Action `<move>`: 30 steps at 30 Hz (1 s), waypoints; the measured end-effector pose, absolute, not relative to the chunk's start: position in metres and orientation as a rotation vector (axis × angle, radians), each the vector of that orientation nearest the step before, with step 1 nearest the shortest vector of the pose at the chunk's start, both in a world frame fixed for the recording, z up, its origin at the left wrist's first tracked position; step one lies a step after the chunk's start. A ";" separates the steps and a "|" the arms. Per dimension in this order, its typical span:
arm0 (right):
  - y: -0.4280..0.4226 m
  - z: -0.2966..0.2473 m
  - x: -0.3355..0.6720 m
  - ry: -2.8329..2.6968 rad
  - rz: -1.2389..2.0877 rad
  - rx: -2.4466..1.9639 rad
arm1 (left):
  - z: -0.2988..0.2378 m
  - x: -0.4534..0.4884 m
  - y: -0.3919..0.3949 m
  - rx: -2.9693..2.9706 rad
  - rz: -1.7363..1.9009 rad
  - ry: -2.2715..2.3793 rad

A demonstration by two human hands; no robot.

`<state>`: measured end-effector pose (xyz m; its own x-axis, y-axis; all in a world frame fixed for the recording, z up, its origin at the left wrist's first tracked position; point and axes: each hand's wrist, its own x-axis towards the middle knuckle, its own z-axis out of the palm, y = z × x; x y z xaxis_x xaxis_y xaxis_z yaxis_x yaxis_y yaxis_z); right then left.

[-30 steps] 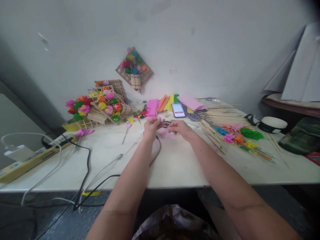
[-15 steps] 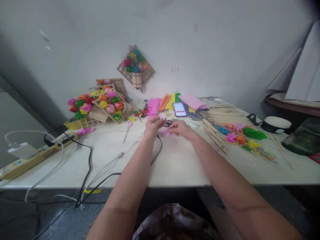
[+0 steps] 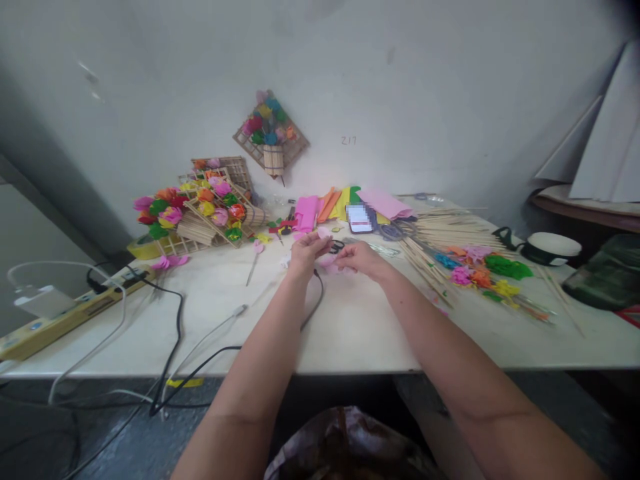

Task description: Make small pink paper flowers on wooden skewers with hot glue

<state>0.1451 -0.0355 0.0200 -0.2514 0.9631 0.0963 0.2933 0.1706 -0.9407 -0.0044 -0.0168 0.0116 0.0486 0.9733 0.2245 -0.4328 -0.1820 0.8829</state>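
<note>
My left hand (image 3: 311, 253) is closed in a pinch on a pale pink paper petal (image 3: 324, 233), which shows just above the fingertips. Close beside it, my right hand (image 3: 361, 258) is also pinched, its fingertips pointing toward the left one. Whatever the right fingers hold is too small to make out. Between and behind the hands is a dark loop (image 3: 338, 246) that looks like a scissor handle. More pale pink paper pieces (image 3: 329, 261) lie on the table under the fingertips.
Paper-flower baskets on bamboo lattices (image 3: 200, 207) stand at left, near a power strip (image 3: 85, 310) with trailing cables. Folded coloured paper (image 3: 307, 213), a phone (image 3: 360, 218) and larger scissors (image 3: 393, 231) lie behind. Bamboo sticks (image 3: 450, 230) and paper flowers (image 3: 480, 273) lie at right.
Both hands stay in nearly the same place and keep their pinch. The pink petal above the left fingers has shifted slightly. Nothing else visibly moves.
</note>
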 end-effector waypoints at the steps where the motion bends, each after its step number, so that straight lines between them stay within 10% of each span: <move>1: -0.036 0.020 0.145 -1.692 1.100 -1.212 | 0.011 -0.005 -0.017 1.062 1.461 0.699; 30: -0.040 0.024 0.145 -1.781 1.043 -1.234 | 0.010 -0.004 -0.015 1.074 1.439 0.674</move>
